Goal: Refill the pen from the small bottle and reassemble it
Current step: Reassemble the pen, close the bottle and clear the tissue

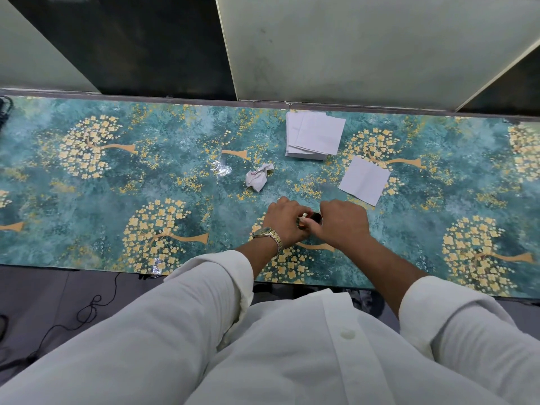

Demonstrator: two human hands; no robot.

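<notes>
My left hand and my right hand meet over the table's near middle, fingers curled around a small dark object. Only a dark rounded sliver of it shows between the thumbs; it looks like the small bottle, and I cannot tell whether the pen is there too. A light-coloured bit sits at my left fingertips. My left wrist wears a metal watch. Both hands rest low, close to the table top.
The table has a teal cover with gold trees. A crumpled tissue lies just beyond my hands. A stack of white paper squares and one single square lie far right. Black cables trail on the floor at left.
</notes>
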